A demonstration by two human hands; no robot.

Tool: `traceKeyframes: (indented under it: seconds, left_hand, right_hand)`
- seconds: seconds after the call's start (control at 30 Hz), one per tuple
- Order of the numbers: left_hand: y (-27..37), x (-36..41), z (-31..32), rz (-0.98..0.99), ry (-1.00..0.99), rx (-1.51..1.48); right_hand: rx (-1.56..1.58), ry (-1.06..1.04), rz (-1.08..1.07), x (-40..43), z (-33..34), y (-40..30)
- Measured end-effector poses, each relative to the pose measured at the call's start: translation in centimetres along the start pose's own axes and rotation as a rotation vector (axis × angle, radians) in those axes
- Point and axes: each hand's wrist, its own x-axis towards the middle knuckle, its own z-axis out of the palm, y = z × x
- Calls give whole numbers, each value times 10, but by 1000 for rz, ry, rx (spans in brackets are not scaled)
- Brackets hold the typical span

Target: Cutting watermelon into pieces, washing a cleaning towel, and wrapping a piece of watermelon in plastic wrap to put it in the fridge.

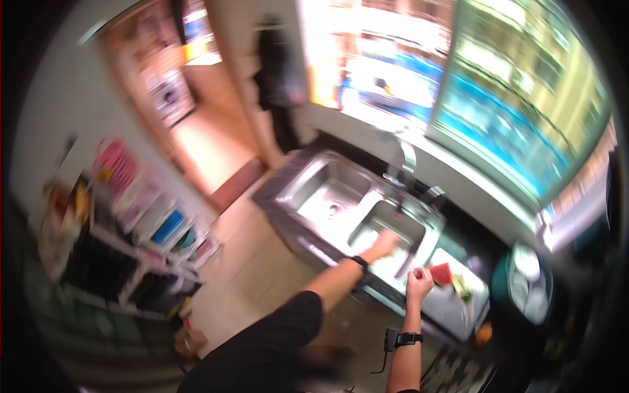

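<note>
My left hand (384, 245), blurred by motion, reaches over the right basin (410, 223) of a double stainless steel sink; whether it holds anything is unclear. Curled fingers form my right hand (419, 284), at the front right edge of the sink. Close to it is a thin dark strip, too blurred to identify, and I cannot tell whether the hand grips it. Just right of that hand, a piece of red watermelon (441, 274) lies on a pale cutting board (444, 312), beside green and whitish rind pieces (461, 287). The faucet (407, 159) stands behind the basins.
The left basin (329, 191) has a drain. Right of the board stand a teal bin or bucket (502, 280) with whitish contents and a small orange object (484, 334). Windows (511, 118) rise behind the counter. Shelving (162, 226) with containers stands left, near an open doorway (196, 127).
</note>
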Motion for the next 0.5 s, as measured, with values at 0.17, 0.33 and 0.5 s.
traceKeyframes:
  seconds: [0.17,0.33,0.5]
  left_hand:
    - [45,-27,-39,-379,-135,-387]
    - [-40,-129,-222,-685,-93,-1640]
    - [-209,-409,-379,-713,46,-943]
  right_hand:
    - [348,-342,366,12,133,-49]
    - [977,-588,576,74,172,-100]
    - [-289,-225,-19,40,271,-185]
